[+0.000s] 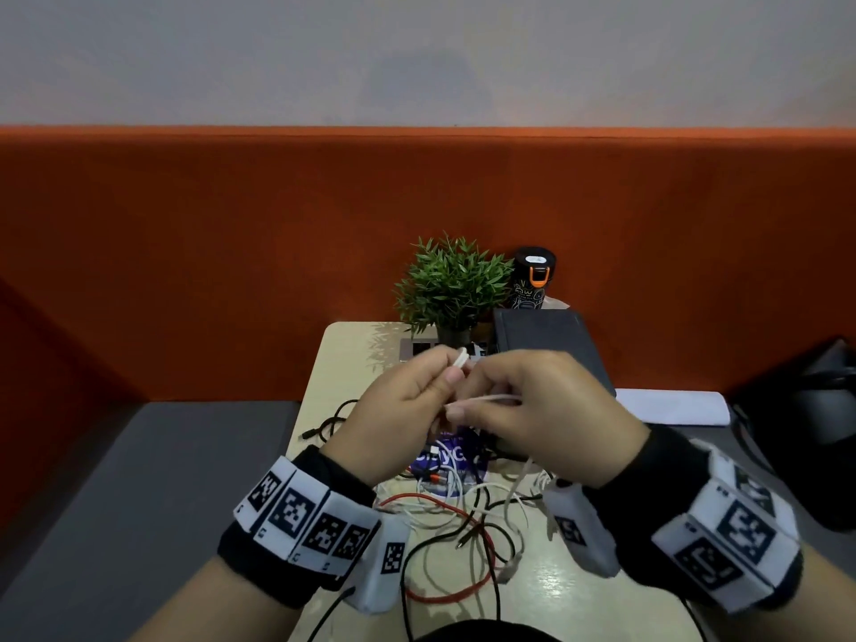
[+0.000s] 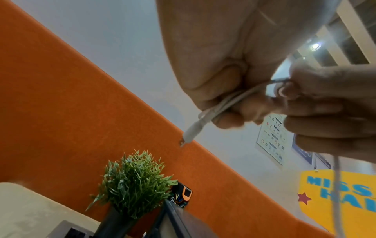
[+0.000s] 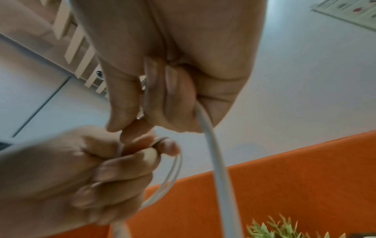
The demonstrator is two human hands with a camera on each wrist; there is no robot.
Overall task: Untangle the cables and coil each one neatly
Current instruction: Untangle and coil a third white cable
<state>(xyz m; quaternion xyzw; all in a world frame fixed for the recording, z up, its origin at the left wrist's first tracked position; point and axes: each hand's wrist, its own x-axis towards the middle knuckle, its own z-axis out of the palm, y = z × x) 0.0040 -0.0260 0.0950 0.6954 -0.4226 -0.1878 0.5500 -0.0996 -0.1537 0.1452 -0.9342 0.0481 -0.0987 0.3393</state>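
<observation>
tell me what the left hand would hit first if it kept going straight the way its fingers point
Most likely the right hand: the left hand points toward it, both gripping the white cable close together. Depth is unclear; if it passed, the potted plant lies beyond.

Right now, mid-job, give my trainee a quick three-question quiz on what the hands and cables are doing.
1. True or false: the left hand holds a white cable with its connector sticking out past the fingers.
2. Which cable does the right hand have in its grip? A) red B) black C) white
3. Fill in: the red cable lies tangled on the ____.

Key: 1 true; 2 C; 3 table.
</observation>
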